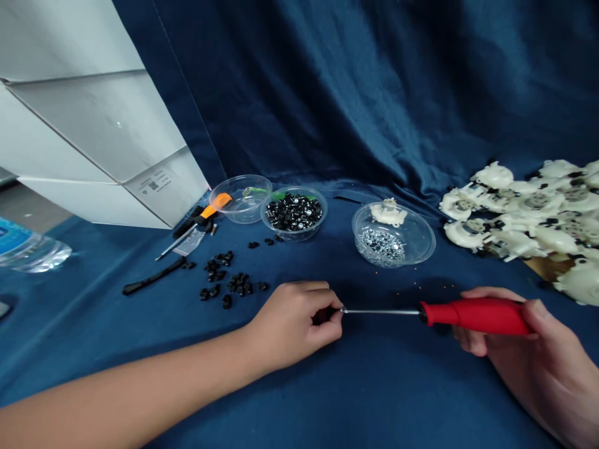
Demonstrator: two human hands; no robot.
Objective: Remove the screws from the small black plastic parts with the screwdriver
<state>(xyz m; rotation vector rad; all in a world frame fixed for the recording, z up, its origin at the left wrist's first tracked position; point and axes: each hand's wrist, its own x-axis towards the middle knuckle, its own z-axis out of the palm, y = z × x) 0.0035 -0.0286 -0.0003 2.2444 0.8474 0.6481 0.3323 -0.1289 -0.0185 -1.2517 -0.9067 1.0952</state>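
My right hand (524, 349) is wrapped round the red handle of a screwdriver (472, 315), whose thin metal shaft points left. At the shaft's tip, my left hand (299, 324) is closed in a pinch. Whatever sits between the thumb and forefinger is too small to name. Behind the left hand, small black parts (239, 284) lie in loose clusters on the blue cloth (374, 393). Farther back stands a clear bowl of screws (381, 246) with one cream plastic piece (388, 213) in it.
A clear bowl of black parts (294, 213) stands beside another clear bowl (243, 215). An orange-handled tool (206, 215) and a black strip (152, 277) lie left. Cream plastic assemblies (528, 215) are heaped right. White boxes (103, 125) and a water bottle (32, 246) stand left.
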